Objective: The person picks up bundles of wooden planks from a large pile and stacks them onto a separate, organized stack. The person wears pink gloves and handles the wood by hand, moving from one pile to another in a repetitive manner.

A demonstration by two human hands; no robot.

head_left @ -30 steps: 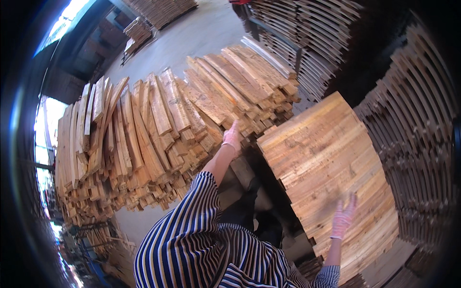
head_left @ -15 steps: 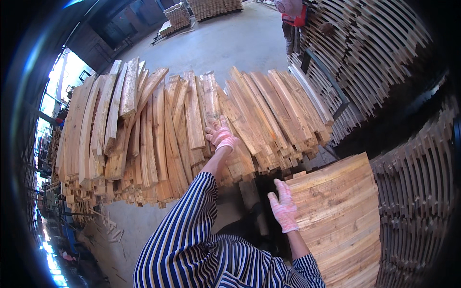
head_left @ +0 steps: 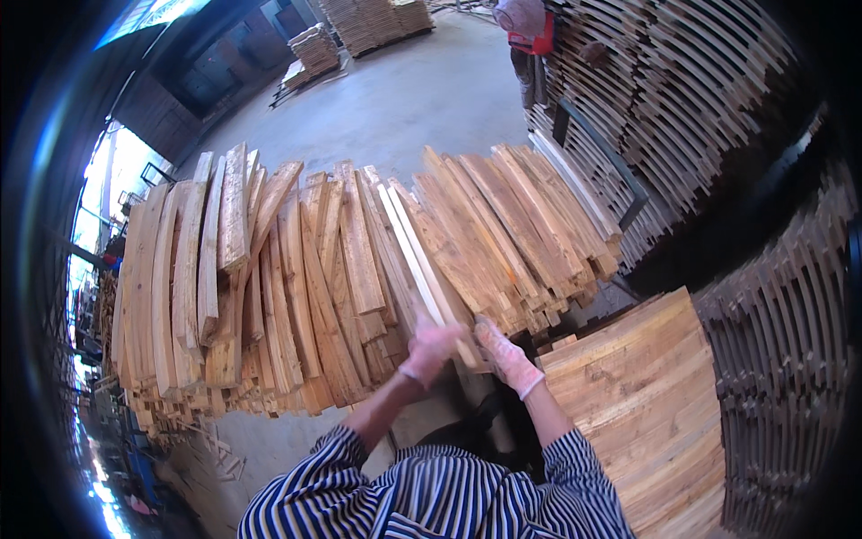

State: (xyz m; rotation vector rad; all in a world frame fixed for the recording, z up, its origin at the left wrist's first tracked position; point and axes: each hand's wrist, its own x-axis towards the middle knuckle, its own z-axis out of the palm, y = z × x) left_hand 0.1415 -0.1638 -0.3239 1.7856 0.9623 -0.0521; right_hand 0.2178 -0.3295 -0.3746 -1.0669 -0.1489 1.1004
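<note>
Many pale wooden strips lie side by side in a wide stack ahead of me. One of them, a wooden strip (head_left: 417,256) with a bright, pale edge, points toward me, its near end at my hands. My left hand (head_left: 433,349), in a pink and white glove, is at that end and smeared by motion, so its fingers are unclear. Close on its right, my right hand (head_left: 508,357), in a matching glove, has its fingers closed at the strip's near end. Below my right hand lies a flat panel of joined boards (head_left: 637,386).
Tall rows of stacked slats (head_left: 646,99) rise on the right, with more slats (head_left: 786,377) beside the panel. A dark metal bar (head_left: 611,162) stands by the stack's right end. A person (head_left: 530,45) is at the far right. Wood piles (head_left: 368,22) stand on the far floor.
My left hand has drawn back from the stack's middle to its near edge. My right hand has moved left and up from beside the panel to the strip's end. The strip's pale edge now shows.
</note>
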